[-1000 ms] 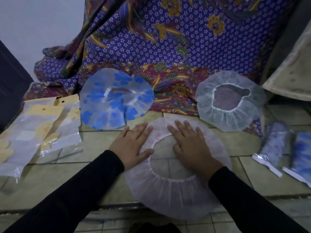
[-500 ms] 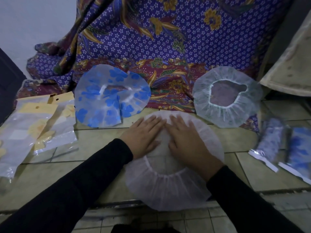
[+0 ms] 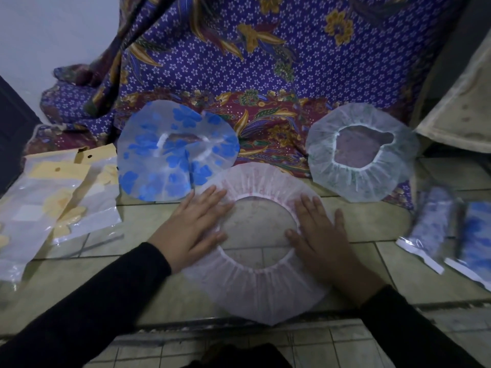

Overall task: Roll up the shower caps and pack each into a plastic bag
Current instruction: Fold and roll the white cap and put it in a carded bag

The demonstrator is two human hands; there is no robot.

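Now, flat hands (image 3: 194,227) (image 3: 322,235) on pink cap (image 3: 255,293) rim.

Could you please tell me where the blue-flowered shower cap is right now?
The blue-flowered shower cap lies left of centre in the head view, beyond the left hand, between the plastic bags and the pink shower cap.
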